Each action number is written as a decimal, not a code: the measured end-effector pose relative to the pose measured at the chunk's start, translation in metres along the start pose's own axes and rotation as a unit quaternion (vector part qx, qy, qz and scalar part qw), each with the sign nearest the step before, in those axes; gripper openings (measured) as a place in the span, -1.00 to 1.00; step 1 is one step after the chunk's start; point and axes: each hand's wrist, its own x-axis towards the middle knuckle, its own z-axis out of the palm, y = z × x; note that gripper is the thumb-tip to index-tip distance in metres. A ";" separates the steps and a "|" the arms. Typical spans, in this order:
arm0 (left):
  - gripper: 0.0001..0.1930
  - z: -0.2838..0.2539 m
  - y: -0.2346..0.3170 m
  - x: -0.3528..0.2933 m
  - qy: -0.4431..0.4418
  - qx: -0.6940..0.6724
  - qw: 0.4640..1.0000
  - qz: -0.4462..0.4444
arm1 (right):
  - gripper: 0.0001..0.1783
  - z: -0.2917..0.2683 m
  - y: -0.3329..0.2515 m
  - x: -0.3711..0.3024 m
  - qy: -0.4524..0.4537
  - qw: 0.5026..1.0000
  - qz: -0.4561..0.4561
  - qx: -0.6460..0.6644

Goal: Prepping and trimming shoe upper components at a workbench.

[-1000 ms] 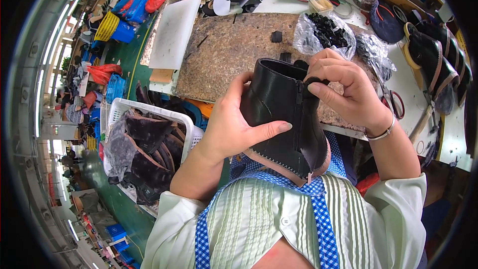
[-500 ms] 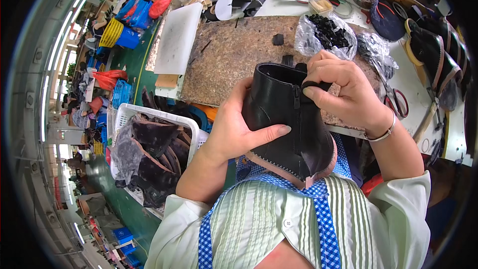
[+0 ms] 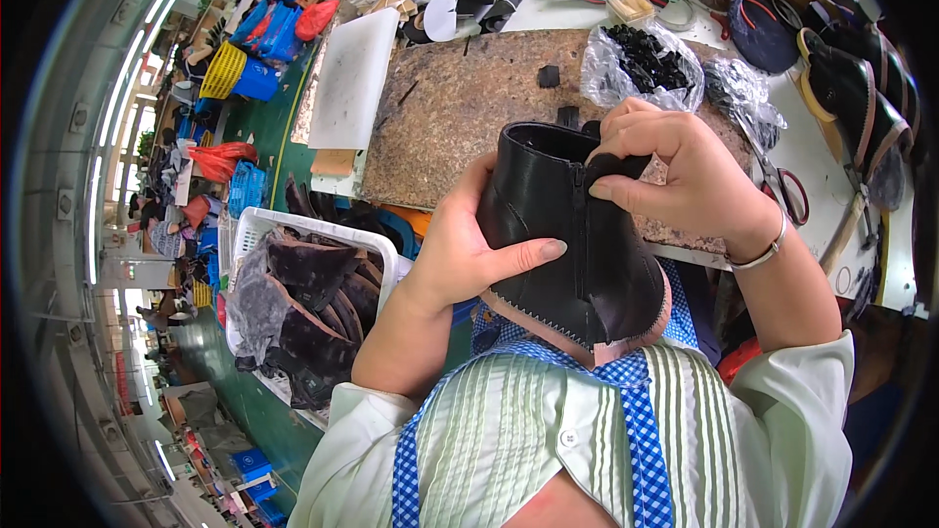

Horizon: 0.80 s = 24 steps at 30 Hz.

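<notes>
A black ankle boot with a side zip and a pinkish, zigzag-stitched sole edge is held upright against my chest. My left hand wraps around its left side, the thumb lying across the upper near the zip. At the top right of the shaft, my right hand pinches a small black piece between thumb and fingers, beside the top of the zip. I cannot make out whether that piece is joined to the boot. A small black strip shows just behind the boot's rim.
Beyond the boot lies a worn brown board, with a bag of black bits on it. Scissors and more boots are at right. A white basket of dark boot parts stands at left.
My right thumb has shifted slightly left towards the zip, and the zip pull appears higher, by the top edge. The view has moved a little; the left hand keeps its hold.
</notes>
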 end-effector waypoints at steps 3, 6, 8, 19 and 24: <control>-0.12 0.000 -0.001 0.001 0.000 -0.003 1.000 -0.007 | -0.80 -0.001 0.000 0.000 -0.003 1.000 0.014 0.003; -0.12 -0.001 -0.005 0.001 0.000 -0.005 1.000 -0.001 | -0.79 -0.001 0.001 0.001 -0.006 1.000 0.025 0.003; -0.11 -0.001 -0.006 0.000 0.003 0.000 1.000 0.001 | -0.79 0.000 0.001 0.001 -0.009 1.000 0.030 0.000; -0.12 0.001 -0.008 -0.004 0.017 0.024 0.999 0.023 | -0.87 0.005 -0.001 0.001 0.001 0.998 0.056 0.035; -0.10 0.001 -0.006 -0.006 0.019 0.038 0.999 0.028 | -0.84 0.006 -0.004 0.001 -0.005 0.998 0.060 0.027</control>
